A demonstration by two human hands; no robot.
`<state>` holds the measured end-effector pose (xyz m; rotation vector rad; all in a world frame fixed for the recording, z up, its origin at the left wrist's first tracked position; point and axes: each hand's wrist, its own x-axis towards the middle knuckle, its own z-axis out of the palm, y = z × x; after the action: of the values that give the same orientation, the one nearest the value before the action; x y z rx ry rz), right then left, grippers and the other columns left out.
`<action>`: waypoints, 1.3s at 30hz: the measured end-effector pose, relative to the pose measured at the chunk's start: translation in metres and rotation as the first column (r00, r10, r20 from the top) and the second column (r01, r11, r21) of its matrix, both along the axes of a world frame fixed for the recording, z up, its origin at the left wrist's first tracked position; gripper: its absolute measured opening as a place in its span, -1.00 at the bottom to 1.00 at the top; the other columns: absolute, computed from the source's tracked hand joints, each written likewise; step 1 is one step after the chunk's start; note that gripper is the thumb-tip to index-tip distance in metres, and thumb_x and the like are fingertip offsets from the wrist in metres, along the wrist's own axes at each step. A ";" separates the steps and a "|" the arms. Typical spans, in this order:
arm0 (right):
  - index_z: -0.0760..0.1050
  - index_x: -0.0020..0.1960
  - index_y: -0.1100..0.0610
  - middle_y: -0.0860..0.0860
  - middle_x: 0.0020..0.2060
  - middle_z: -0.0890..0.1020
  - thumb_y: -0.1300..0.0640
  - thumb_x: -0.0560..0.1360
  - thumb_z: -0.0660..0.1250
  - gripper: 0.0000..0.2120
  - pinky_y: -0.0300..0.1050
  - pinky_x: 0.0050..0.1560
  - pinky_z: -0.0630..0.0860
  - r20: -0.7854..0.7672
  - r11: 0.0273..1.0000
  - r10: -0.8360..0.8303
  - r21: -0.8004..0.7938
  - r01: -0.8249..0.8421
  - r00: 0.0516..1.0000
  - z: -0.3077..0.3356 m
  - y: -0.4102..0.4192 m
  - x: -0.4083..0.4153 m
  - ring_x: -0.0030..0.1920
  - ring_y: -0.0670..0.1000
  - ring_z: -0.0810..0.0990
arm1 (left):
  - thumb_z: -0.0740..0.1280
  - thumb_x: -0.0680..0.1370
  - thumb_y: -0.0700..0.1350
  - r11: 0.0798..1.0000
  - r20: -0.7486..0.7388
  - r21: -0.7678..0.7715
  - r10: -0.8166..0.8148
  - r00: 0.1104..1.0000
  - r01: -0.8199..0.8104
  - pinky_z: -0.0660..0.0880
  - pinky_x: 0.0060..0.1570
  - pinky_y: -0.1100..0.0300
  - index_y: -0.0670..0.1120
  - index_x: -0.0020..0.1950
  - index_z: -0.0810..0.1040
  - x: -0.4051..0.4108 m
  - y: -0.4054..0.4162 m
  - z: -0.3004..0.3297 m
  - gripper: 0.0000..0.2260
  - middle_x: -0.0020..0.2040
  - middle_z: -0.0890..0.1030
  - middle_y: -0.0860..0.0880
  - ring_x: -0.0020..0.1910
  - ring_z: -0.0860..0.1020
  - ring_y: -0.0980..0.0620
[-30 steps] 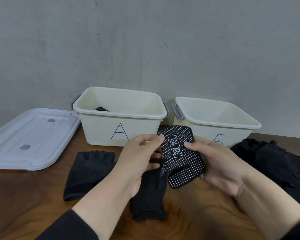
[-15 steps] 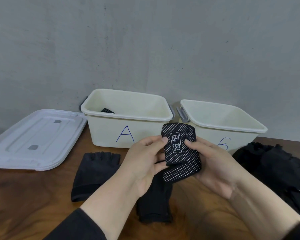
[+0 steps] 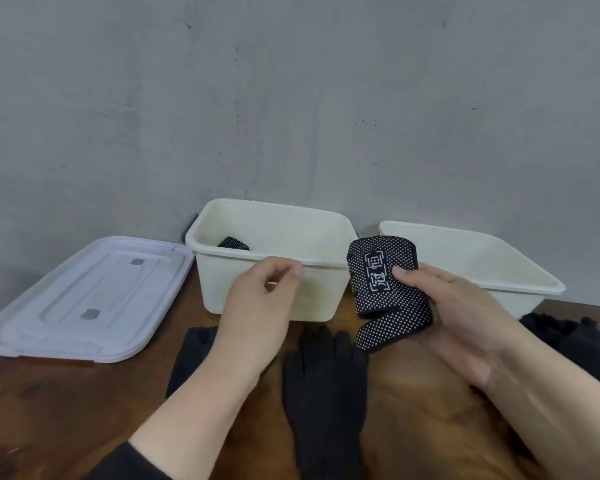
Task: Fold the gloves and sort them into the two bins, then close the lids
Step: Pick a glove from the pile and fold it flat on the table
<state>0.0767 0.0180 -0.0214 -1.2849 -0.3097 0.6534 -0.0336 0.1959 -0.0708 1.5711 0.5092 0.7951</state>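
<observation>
Your left hand has released the folded black glove with white grip dots, which both hands pinched half a second ago; the glove now sits only in your right hand. The view has also shifted, so the bins appear further to the right.

The work surface is a dark brown wooden table set against a bare grey wall. At 12 o'clock from your hands stands the cream plastic bin on the left, with a dotted glove inside at its rear left corner. The second cream plastic bin stands just beside it at 2 o'clock. White plastic lids lie stacked at 10 o'clock. A plain black glove lies flat at 6 o'clock, another is partly hidden under your left forearm, and a heap of black gloves lies at 3 o'clock.

Your right hand grips the folded glove, thumb pressed on its printed face. Your left hand holds nothing, fingers loosely curled.
</observation>
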 end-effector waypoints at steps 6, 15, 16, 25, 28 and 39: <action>0.57 0.16 0.32 0.21 0.05 0.71 0.23 0.63 0.26 -0.80 -0.09 -0.19 0.67 0.110 0.997 0.073 0.000 -0.074 0.991 0.050 0.045 0.014 -0.08 0.09 0.74 | 0.30 0.62 -0.09 0.908 0.029 0.343 0.247 0.969 -0.242 0.38 -0.16 0.47 0.09 0.00 0.65 -0.025 0.079 0.014 -0.86 -0.09 0.62 0.21 -0.06 0.51 0.35; 0.53 0.27 0.36 0.26 0.14 0.68 0.31 0.58 0.34 -0.72 0.05 -0.02 0.68 0.077 0.994 0.050 -0.100 -0.042 0.996 0.059 0.155 0.053 0.04 0.16 0.69 | 0.27 0.63 -0.10 0.772 -0.069 0.605 0.297 0.952 -0.197 0.32 -0.04 0.56 0.08 0.15 0.63 -0.012 0.156 0.003 -0.82 0.06 0.54 0.25 0.03 0.44 0.45; 0.54 0.27 0.35 0.26 0.14 0.68 0.31 0.58 0.34 -0.72 0.06 -0.01 0.66 0.078 0.990 0.049 -0.134 -0.038 0.996 0.054 0.168 0.057 0.03 0.16 0.68 | 0.27 0.64 -0.12 0.759 -0.084 0.628 0.283 0.955 -0.170 0.28 -0.04 0.61 0.06 0.17 0.63 -0.008 0.160 0.000 -0.80 0.08 0.53 0.26 0.02 0.42 0.49; 0.54 0.00 0.32 0.22 -0.14 0.68 0.38 0.57 0.33 -0.97 0.02 -0.25 0.69 0.058 0.924 0.106 -0.375 -0.076 0.993 -0.007 0.262 0.080 -0.21 0.11 0.68 | 0.25 0.61 -0.08 0.784 -0.145 0.618 0.188 0.971 -0.059 0.23 0.03 0.63 0.08 0.20 0.62 0.002 0.183 -0.013 -0.77 0.14 0.54 0.26 0.11 0.45 0.36; 0.53 0.10 0.34 0.20 -0.18 0.68 0.38 0.59 0.31 -0.90 0.04 -0.25 0.69 0.040 0.907 0.143 -0.405 -0.115 0.989 -0.019 0.283 0.085 -0.23 0.11 0.69 | 0.27 0.61 -0.08 0.789 -0.136 0.613 0.172 0.976 -0.054 0.24 0.03 0.63 0.08 0.18 0.62 0.001 0.185 -0.013 -0.79 0.13 0.54 0.27 0.10 0.46 0.34; 0.52 0.01 0.24 0.12 -0.20 0.60 0.09 0.57 0.44 -0.79 -0.22 -0.38 0.62 0.126 0.578 0.467 -0.793 -0.194 0.875 -0.029 0.298 0.087 -0.35 0.00 0.58 | 0.29 0.58 -0.08 0.785 -0.130 0.617 0.159 0.979 -0.046 0.26 0.04 0.63 0.04 0.20 0.63 0.002 0.187 -0.014 -0.77 0.17 0.55 0.24 0.10 0.47 0.28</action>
<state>0.1636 0.3161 -0.0501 -2.2143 -0.6045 0.9558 -0.0313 0.3826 -0.0844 2.2523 0.4918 0.9707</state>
